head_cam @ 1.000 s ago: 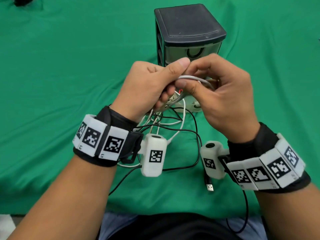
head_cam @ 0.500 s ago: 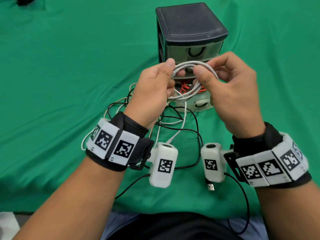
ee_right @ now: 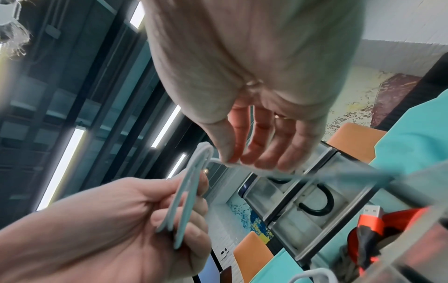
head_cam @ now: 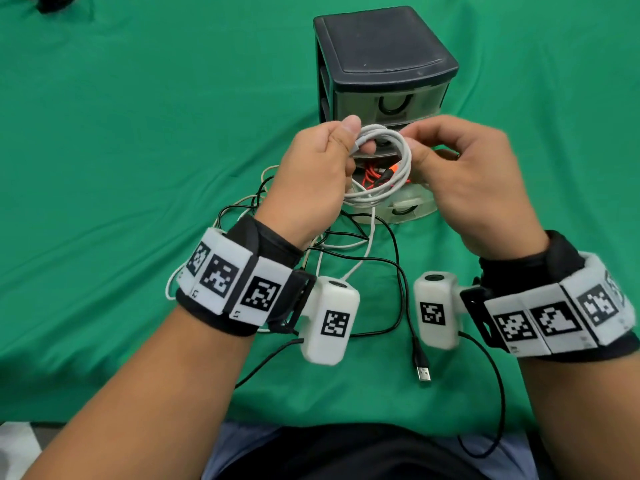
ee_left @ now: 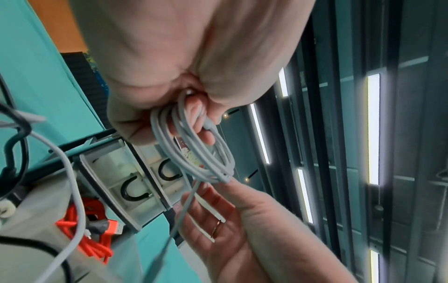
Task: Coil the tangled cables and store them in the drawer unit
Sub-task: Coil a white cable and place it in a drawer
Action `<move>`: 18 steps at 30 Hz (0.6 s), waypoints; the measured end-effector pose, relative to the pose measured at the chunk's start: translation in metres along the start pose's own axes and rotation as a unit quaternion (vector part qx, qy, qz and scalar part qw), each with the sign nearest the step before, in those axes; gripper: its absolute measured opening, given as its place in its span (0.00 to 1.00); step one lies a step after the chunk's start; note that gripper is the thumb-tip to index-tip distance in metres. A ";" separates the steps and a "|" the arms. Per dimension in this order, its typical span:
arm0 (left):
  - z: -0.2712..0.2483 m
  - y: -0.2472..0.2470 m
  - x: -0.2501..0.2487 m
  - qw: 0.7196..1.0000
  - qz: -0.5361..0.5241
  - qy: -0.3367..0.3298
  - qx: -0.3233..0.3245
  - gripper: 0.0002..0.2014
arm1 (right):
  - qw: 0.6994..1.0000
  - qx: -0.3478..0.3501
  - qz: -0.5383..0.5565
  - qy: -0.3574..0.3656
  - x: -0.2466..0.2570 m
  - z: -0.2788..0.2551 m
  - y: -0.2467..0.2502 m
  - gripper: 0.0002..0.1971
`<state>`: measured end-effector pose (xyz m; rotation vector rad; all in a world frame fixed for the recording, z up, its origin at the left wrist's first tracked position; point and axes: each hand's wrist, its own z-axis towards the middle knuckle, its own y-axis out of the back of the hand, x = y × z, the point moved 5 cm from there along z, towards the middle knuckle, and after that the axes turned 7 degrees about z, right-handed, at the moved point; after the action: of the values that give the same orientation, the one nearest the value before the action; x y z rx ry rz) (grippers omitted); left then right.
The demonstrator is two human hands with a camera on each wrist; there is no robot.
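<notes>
My left hand (head_cam: 332, 157) grips a white cable coil (head_cam: 388, 161) of several loops, held in front of the black drawer unit (head_cam: 381, 57). In the left wrist view the coil (ee_left: 194, 145) hangs from my curled fingers (ee_left: 203, 122). My right hand (head_cam: 446, 168) pinches the cable's loose strand (ee_right: 242, 167) between thumb and fingertips (ee_right: 257, 153) at the coil's right side. The lowest drawer (head_cam: 401, 209) is pulled out with an orange cable (head_cam: 377, 174) inside. A tangle of black cable (head_cam: 398, 271) and white cable lies on the green cloth below my hands.
The black cable's USB plug (head_cam: 423, 372) lies on the cloth near my right wrist. Green cloth (head_cam: 138, 133) covers the table around the unit. A dark object (head_cam: 55, 3) sits at the far left corner.
Both hands have parted a little and the white coil has gained another loop. My right hand moved round the coil's right side while the left kept its grip.
</notes>
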<state>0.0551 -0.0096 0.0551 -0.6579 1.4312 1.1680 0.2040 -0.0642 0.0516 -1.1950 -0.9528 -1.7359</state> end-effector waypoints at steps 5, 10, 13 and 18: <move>0.000 0.000 0.006 0.997 0.067 -0.006 -0.043 0.18 | 1.000 0.001 -0.016 -0.018 -0.005 -0.003 -0.004 0.07; 0.002 0.000 0.009 0.994 0.087 -0.007 -0.059 0.18 | 0.999 0.009 -0.032 -0.023 0.000 -0.007 -0.004 0.10; 0.004 -0.001 0.008 0.994 0.086 -0.007 -0.062 0.18 | 0.998 0.045 0.003 -0.032 0.004 -0.010 -0.008 0.09; 0.006 -0.004 0.011 0.996 0.073 -0.007 -0.053 0.18 | 0.996 0.048 0.062 -0.045 0.001 -0.010 -0.007 0.16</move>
<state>0.0582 -0.0033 0.0446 -0.6251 1.4320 1.3675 0.1941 -0.0706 0.0486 -1.2527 -0.9824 -1.5333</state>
